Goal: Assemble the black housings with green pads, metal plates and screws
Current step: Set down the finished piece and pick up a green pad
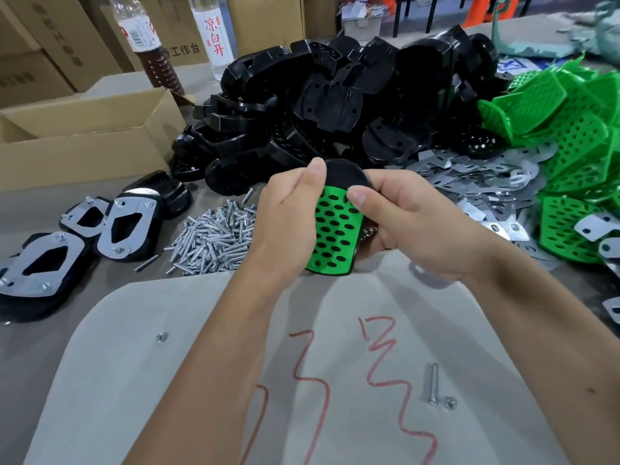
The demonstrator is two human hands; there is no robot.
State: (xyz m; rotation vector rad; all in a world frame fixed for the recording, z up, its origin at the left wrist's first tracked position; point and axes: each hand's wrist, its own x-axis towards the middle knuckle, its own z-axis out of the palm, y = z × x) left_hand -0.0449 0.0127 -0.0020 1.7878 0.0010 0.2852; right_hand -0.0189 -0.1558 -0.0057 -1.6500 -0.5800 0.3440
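Green pad (335,229): being seated in black housing (344,174), gripped by both hands, left (288,216), right (412,223).
Finished units (124,223): about four.
Left: large piles.

- Black housing (345,172) with perforated green pad (335,229) is sitting tilted above the table.
- Housing heap (335,105), green pads (577,156), metal plates (476,179), screws (214,239) are lying behind.

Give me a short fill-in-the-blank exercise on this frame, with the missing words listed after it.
1. Both hands, left hand and right hand, hold a black housing with a ____ perforated pad on it.
2. The loose screw pile lies to the ____ of the hands.
3. The finished assemblies each carry a ____ plate on top.

Missing words: green; left; metal
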